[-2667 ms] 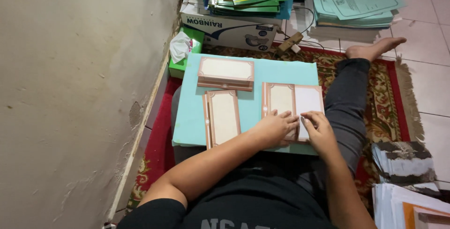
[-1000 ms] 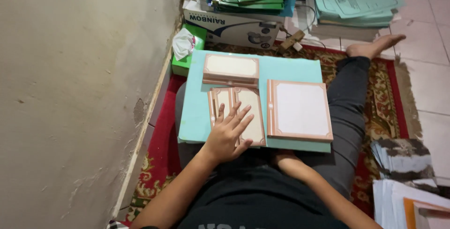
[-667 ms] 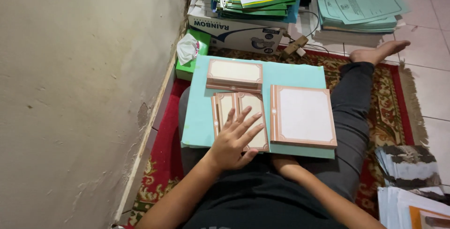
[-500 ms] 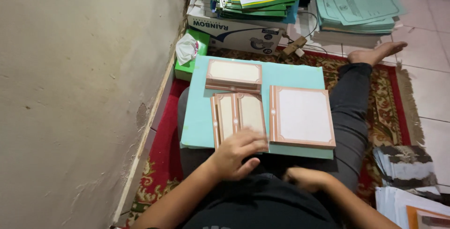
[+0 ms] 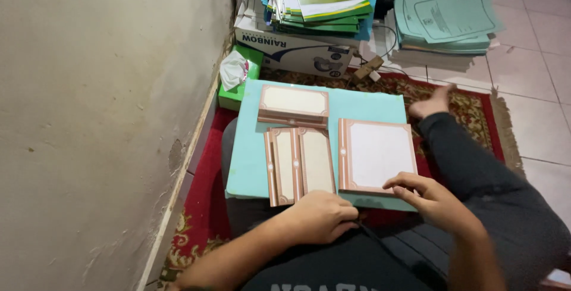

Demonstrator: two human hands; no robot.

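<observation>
The left hand [image 5: 321, 216] rests curled, fingers folded under, at the six o'clock edge of the teal board [image 5: 363, 100], just below the folded card [image 5: 300, 165] (brown-bordered, cream panels). The right hand [image 5: 429, 199] seems to pinch the square card [image 5: 376, 155] at its five o'clock corner, though blur hides the grip. A card stack [image 5: 293, 105] lies at twelve o'clock.
</observation>
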